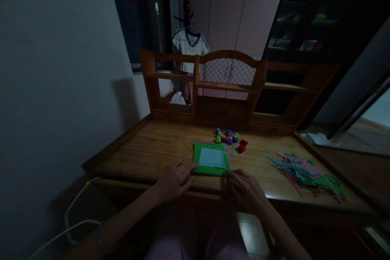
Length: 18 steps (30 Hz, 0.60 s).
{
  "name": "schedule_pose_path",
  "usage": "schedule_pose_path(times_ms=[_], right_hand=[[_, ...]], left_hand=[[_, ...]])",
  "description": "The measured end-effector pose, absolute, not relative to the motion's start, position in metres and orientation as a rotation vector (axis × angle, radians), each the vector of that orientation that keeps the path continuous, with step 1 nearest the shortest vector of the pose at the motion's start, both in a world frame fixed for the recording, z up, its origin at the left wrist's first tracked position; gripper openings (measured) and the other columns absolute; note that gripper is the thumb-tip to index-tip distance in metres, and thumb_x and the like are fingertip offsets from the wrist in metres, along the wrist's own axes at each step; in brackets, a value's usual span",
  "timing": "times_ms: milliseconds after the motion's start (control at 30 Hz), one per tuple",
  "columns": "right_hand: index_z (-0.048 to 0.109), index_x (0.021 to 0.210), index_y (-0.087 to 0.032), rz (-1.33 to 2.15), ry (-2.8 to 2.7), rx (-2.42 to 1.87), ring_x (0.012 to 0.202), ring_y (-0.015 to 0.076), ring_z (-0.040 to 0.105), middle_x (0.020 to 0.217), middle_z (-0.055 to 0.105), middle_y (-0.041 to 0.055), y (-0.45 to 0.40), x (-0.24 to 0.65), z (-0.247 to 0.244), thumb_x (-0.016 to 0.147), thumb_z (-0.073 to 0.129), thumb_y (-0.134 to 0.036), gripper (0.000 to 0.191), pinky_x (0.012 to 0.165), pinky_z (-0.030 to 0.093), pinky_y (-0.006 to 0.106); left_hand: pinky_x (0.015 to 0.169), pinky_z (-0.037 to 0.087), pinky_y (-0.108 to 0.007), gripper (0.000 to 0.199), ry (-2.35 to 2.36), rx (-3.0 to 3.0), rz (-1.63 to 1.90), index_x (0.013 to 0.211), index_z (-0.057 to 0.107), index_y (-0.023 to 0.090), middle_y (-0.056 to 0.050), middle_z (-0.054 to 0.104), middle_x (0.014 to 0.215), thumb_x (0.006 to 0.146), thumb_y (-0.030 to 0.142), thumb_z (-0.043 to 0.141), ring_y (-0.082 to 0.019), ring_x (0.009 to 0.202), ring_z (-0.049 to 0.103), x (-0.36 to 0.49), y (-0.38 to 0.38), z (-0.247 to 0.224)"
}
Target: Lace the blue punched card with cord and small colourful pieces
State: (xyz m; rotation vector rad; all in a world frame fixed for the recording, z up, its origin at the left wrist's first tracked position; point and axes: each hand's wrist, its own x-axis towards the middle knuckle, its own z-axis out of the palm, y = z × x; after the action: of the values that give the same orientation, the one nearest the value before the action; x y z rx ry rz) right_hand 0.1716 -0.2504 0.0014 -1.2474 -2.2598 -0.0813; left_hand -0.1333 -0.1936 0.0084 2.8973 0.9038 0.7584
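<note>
Left hand (176, 179), right hand (245, 187): fingers at near corners of 1 green square sheet (196, 156), can't tell if gripping
Pale-blue paper square (211, 157): 1, atop
Small red/green/purple figures (230, 141): about 10

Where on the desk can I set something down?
Widest: bare desk from its left rim to the left hand and green card. A smaller patch lies between card and coloured-strip pile. Crowded: behind the card's right side, with small figures and scraps.
</note>
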Motion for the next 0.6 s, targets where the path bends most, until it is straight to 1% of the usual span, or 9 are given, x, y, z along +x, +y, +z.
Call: schedule_pose_path(times_ms=[100,167,267,367,500,600], right_hand=[[0.049,0.128,-0.022,-0.074,-2.244,-1.260,0.094,0.0213,0.059,0.103,0.064,0.0093,-0.251,0.171,0.000,0.090,0.044,-0.017,0.038,0.078,0.052,0.036],[0.048,0.129,-0.023,-0.072,-2.233,-1.262,0.092,0.0211,0.060,0.102,0.064,0.0087,-0.252,0.171,-0.001,0.090,0.044,-0.017,0.040,0.077,0.052,0.035],[0.046,0.131,-0.024,-0.078,-2.229,-1.246,0.094,0.0218,0.059,0.104,0.065,0.0086,-0.252,0.170,-0.002,0.090,0.044,-0.017,0.042,0.078,0.052,0.036],[0.046,0.131,-0.023,-0.068,-2.233,-1.249,0.096,0.0226,0.058,0.105,0.065,0.0088,-0.253,0.170,-0.003,0.090,0.044,-0.017,0.042,0.078,0.052,0.037],[0.045,0.132,-0.023,-0.059,-2.253,-1.268,0.096,0.0229,0.058,0.106,0.064,0.0091,-0.253,0.169,-0.001,0.090,0.042,-0.016,0.042,0.080,0.051,0.037],[0.043,0.133,-0.022,-0.048,-2.281,-1.256,0.096,0.0226,0.058,0.106,0.065,0.0091,-0.254,0.170,0.001,0.090,0.041,-0.013,0.044,0.079,0.051,0.037]], left_hand=[[0.110,0.031,-0.042,0.052,0.884,2.864,0.793,0.140,0.030,0.021,-0.007,0.052,0.131,0.089,0.020,0.042,-0.018,0.119,0.050,-0.134,-0.194,0.004],[0.106,0.036,-0.039,0.052,0.905,2.830,0.845,0.139,0.033,0.022,-0.007,0.052,0.130,0.089,0.019,0.042,-0.019,0.120,0.049,-0.134,-0.196,0.001],[0.101,0.040,-0.037,0.043,1.013,2.711,0.976,0.132,0.044,0.025,-0.007,0.053,0.126,0.089,0.020,0.042,-0.020,0.117,0.050,-0.132,-0.196,0.001],[0.098,0.041,-0.034,0.031,1.088,2.523,1.059,0.119,0.055,0.025,-0.005,0.056,0.120,0.091,0.024,0.043,-0.018,0.111,0.052,-0.122,-0.181,0.010],[0.093,0.042,-0.031,0.022,0.986,2.355,0.984,0.101,0.065,0.021,-0.004,0.062,0.105,0.088,0.030,0.049,-0.018,0.102,0.056,-0.100,-0.135,0.020],[0.089,0.043,-0.030,0.019,0.866,2.253,0.862,0.095,0.068,0.018,-0.005,0.065,0.101,0.082,0.028,0.058,-0.018,0.098,0.057,-0.087,-0.098,0.016]])
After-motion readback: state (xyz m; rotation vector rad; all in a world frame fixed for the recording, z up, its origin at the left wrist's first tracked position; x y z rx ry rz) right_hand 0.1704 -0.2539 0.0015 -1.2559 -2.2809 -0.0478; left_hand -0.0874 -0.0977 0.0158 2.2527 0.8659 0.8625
